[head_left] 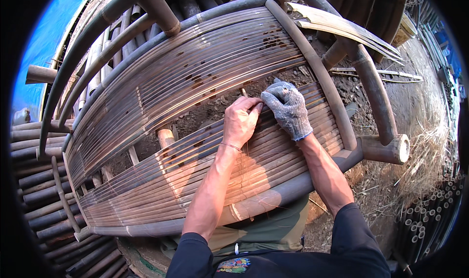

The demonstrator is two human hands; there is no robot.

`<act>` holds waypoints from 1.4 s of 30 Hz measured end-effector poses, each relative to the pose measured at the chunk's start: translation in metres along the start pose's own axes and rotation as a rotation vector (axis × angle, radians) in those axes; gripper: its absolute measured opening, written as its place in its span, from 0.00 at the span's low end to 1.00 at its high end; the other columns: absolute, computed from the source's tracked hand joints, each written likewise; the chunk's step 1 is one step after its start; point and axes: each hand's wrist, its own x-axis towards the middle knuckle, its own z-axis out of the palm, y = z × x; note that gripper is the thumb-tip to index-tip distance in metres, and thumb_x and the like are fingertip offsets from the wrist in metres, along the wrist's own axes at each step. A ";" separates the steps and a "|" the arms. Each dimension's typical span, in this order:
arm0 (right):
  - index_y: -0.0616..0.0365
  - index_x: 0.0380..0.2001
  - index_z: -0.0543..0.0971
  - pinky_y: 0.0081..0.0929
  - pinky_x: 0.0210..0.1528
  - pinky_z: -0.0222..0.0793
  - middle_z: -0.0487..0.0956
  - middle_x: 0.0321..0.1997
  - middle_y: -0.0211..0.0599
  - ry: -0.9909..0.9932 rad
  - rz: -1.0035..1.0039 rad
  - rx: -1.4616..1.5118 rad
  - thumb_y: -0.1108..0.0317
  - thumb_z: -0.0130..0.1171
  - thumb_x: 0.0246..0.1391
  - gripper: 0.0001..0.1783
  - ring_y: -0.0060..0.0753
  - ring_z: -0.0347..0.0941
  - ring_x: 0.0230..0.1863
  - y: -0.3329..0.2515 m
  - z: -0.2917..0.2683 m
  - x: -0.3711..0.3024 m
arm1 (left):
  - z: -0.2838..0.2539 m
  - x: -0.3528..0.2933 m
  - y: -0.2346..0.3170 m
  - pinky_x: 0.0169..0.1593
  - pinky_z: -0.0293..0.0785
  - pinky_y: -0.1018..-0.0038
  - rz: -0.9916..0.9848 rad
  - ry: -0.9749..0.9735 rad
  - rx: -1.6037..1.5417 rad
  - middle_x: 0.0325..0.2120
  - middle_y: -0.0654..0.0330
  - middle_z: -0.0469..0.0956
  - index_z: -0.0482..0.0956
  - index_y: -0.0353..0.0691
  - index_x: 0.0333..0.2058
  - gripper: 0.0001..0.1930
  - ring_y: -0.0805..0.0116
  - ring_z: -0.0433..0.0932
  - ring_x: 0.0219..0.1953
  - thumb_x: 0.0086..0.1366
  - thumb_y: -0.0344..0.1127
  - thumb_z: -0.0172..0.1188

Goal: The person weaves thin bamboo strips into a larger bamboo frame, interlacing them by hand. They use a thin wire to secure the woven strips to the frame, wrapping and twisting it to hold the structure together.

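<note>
A bamboo bench (315,70) lies in front of me, its seat made of long thin slats (278,163) inside a frame of thick poles. A long gap through the slats shows dark ground and a cross pole (166,138). My bare left hand (239,122) is closed in a pinch over the near edge of this gap. Beside it, my right hand (287,108), in a grey knitted glove, is closed too, and the fingertips of both hands meet. What they pinch is hidden or too small to make out. Thin strands hang over the slats below my left hand.
Curved armrest poles (373,95) rise at the right, with split bamboo strips (347,26) above them. Stacked bamboo poles (46,185) fill the left side. A blue tarp (46,43) hangs at upper left. Straw-like shavings (425,156) and cut bamboo ends (422,219) lie at right.
</note>
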 end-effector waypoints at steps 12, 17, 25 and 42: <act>0.61 0.59 0.72 0.25 0.54 0.72 0.78 0.51 0.37 0.144 0.413 0.186 0.71 0.58 0.61 0.23 0.25 0.75 0.49 -0.007 -0.060 0.006 | -0.005 0.000 0.009 0.28 0.79 0.81 -0.297 -0.059 -0.292 0.30 0.63 0.82 0.83 0.36 0.39 0.07 0.77 0.82 0.29 0.66 0.32 0.63; 0.52 0.68 0.64 0.35 0.59 0.72 0.71 0.63 0.50 -0.330 0.069 0.049 0.76 0.63 0.49 0.41 0.46 0.73 0.60 -0.028 -0.047 0.011 | -0.004 0.000 -0.007 0.32 0.77 0.78 -0.202 -0.093 -0.176 0.29 0.61 0.81 0.83 0.35 0.38 0.07 0.75 0.81 0.29 0.65 0.32 0.64; 0.54 0.32 0.81 0.45 0.38 0.71 0.77 0.29 0.41 -0.608 -0.325 -0.465 0.63 0.61 0.55 0.07 0.48 0.75 0.35 -0.011 -0.043 0.036 | -0.008 0.008 0.010 0.32 0.78 0.80 -0.446 -0.170 -0.346 0.29 0.62 0.81 0.85 0.34 0.37 0.06 0.76 0.81 0.27 0.63 0.29 0.65; 0.53 0.25 0.80 0.44 0.42 0.69 0.77 0.26 0.41 -0.314 -0.257 -0.563 0.61 0.59 0.53 0.09 0.48 0.76 0.35 -0.028 -0.025 0.022 | -0.002 -0.001 0.000 0.34 0.80 0.82 -0.362 0.053 -0.435 0.33 0.61 0.84 0.83 0.34 0.41 0.06 0.76 0.83 0.32 0.65 0.26 0.63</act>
